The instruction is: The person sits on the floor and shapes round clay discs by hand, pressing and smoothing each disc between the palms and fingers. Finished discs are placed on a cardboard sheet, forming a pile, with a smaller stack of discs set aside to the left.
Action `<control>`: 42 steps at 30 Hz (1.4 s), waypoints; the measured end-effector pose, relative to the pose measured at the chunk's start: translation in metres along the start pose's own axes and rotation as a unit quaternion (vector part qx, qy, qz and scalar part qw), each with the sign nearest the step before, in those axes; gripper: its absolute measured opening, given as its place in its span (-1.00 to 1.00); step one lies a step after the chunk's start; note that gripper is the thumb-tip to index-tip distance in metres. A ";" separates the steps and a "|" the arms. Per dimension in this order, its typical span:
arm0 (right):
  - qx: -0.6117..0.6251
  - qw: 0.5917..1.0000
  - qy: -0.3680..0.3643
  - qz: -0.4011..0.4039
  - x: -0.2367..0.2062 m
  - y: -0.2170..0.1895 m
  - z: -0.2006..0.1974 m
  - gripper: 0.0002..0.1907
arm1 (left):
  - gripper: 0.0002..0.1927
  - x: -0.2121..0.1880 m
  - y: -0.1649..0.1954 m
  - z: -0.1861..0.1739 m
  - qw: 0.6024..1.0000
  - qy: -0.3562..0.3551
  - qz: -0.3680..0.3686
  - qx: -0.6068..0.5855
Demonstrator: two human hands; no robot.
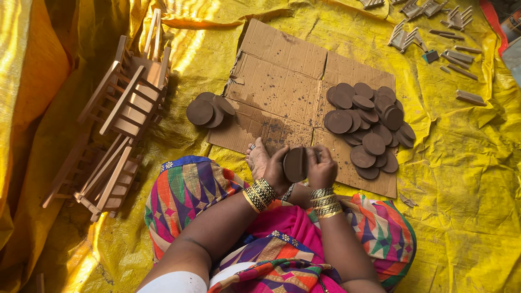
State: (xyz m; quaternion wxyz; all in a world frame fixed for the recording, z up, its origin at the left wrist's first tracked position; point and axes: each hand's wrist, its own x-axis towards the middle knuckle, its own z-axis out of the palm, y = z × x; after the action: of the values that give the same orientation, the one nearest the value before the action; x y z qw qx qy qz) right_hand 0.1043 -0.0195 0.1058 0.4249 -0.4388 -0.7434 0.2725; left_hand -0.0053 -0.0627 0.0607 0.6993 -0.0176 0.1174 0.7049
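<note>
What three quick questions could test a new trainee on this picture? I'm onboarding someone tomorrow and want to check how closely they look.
1. True or false: the brown disc is held on edge between the left hand and the right hand.
2. Which pile holds more discs: the small pile left of the cardboard, or the large pile on its right part?
3. What lies on the yellow sheet at far left: A) wooden frames, B) metal buckets, C) folded cloths?

Key: 1 true; 2 the large pile; 3 A.
</note>
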 end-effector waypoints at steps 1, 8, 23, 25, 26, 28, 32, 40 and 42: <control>-0.018 0.999 0.012 0.050 0.000 -0.001 0.001 -0.80 | -0.56 0.000 0.000 0.000 1.000 0.007 -0.009 -0.015; -0.115 0.982 0.008 -0.148 0.001 -0.004 0.001 -0.80 | -0.52 0.003 -0.001 -0.004 1.000 -0.008 -0.004 0.020; -0.114 0.986 0.018 -0.125 0.004 -0.014 -0.003 -0.77 | -0.52 0.002 0.002 -0.002 1.000 0.004 -0.014 0.010; -0.116 0.963 -0.004 -0.243 0.005 -0.015 -0.003 -0.78 | -0.49 0.002 0.003 -0.003 0.999 -0.002 -0.038 0.022; -0.090 0.981 -0.013 -0.172 0.005 -0.014 -0.002 -0.78 | -0.47 0.002 0.003 -0.003 0.998 -0.004 -0.049 0.029; -0.037 0.998 -0.034 -0.031 0.005 -0.010 -0.002 -0.78 | -0.55 0.002 0.003 -0.003 0.999 0.024 -0.034 0.005; -0.145 0.986 -0.012 -0.078 0.005 0.003 0.001 -0.82 | -0.51 0.003 0.004 -0.001 1.000 0.016 -0.021 -0.006; -0.154 0.985 0.011 -0.077 0.001 0.024 0.005 -0.83 | -0.57 0.005 0.002 -0.009 0.999 0.045 -0.009 0.028; -0.151 0.983 -0.013 -0.099 0.001 0.025 0.003 -0.83 | -0.56 0.009 0.002 -0.011 0.999 0.024 -0.006 0.026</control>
State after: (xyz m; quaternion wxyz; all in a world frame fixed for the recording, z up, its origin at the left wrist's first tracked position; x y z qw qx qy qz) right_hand 0.1116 -0.0070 0.0852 0.3693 -0.4186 -0.8211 0.1192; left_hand -0.0088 -0.0558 0.0481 0.7010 -0.0170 0.1526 0.6964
